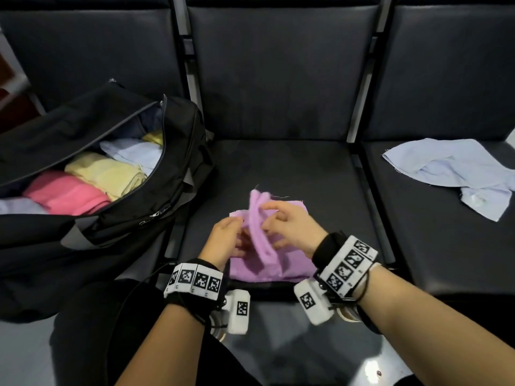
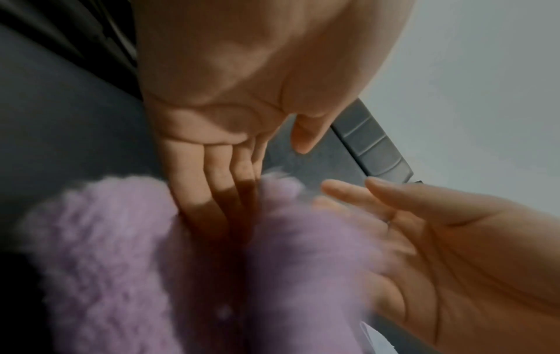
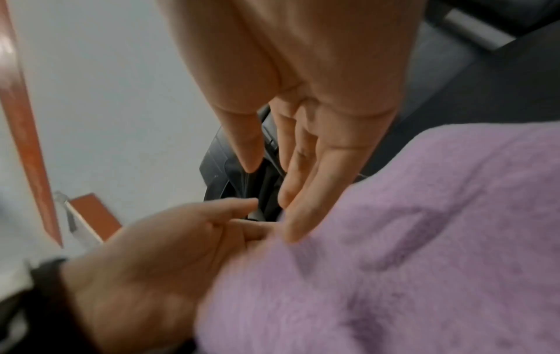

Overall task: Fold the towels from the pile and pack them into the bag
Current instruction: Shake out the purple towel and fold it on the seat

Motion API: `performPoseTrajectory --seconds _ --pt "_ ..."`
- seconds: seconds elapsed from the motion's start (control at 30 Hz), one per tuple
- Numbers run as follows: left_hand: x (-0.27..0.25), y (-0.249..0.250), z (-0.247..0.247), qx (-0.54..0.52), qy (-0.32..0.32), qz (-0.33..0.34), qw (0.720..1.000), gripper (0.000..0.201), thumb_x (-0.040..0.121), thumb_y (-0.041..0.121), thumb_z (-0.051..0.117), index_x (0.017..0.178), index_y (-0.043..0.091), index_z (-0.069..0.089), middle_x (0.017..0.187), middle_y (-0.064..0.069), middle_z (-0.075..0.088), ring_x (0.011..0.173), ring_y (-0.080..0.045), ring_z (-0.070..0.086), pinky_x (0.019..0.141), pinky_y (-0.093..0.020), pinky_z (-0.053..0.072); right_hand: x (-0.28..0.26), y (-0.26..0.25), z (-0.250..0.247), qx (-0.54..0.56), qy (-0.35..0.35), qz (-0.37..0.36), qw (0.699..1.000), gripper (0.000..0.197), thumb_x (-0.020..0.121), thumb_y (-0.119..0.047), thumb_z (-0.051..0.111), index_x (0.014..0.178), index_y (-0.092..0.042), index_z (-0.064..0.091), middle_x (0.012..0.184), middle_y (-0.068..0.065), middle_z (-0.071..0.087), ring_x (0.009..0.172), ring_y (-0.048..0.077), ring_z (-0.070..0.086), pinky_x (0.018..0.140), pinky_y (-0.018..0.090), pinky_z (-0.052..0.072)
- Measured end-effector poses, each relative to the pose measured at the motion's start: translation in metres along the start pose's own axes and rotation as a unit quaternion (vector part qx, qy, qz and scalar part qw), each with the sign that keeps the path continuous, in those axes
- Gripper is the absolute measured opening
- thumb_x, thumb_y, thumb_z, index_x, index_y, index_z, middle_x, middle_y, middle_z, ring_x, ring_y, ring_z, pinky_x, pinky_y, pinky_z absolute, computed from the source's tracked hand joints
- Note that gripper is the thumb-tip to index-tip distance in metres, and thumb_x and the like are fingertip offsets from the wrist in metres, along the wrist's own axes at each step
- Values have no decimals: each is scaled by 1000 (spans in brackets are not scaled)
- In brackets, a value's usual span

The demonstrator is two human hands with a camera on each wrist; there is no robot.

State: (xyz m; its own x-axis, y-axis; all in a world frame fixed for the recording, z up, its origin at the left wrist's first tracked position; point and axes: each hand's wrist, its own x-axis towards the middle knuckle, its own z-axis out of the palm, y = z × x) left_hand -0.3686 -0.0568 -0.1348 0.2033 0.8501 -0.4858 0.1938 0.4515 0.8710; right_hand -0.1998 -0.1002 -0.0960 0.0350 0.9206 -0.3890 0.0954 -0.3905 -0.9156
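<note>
A purple towel point(image 1: 295, 270) lies partly folded on the middle seat, with one flap point(image 1: 260, 232) standing up between my hands. My left hand point(image 1: 227, 236) is on the flap's left side. In the left wrist view its straight fingers point(image 2: 212, 191) reach down into the crease of the towel point(image 2: 106, 263). My right hand point(image 1: 291, 224) is on the flap's right side, its fingers point(image 3: 303, 191) straight and lying against the towel point(image 3: 424, 239), thumb apart. The open black bag point(image 1: 133, 218) sits on the left seat with pink, yellow and pale blue folded towels inside.
A crumpled pale blue towel point(image 1: 457, 168) lies on the right seat. Metal frame bars point(image 1: 370, 196) separate the dark padded seats. The seat backs rise just behind. The bag's flap point(image 1: 69, 129) is thrown open toward the back left.
</note>
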Motion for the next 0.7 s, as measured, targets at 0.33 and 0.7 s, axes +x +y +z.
performPoseTrajectory --seconds 0.33,0.7 --pt "1 -18 6 139 26 79 987 46 78 -14 64 112 16 53 88 0 55 78 -18 53 76 -32 48 -17 39 -25 -51 19 -30 998 25 91 -2 61 105 -22 67 99 14 63 79 21 67 72 44 60" --pt "1 -21 -4 224 65 98 968 39 81 -18 51 102 7 71 114 -14 65 101 -30 60 94 -31 46 -35 61 -33 -251 -12 -132 959 26 85 2 65 106 -11 74 103 3 72 91 19 66 90 24 50"
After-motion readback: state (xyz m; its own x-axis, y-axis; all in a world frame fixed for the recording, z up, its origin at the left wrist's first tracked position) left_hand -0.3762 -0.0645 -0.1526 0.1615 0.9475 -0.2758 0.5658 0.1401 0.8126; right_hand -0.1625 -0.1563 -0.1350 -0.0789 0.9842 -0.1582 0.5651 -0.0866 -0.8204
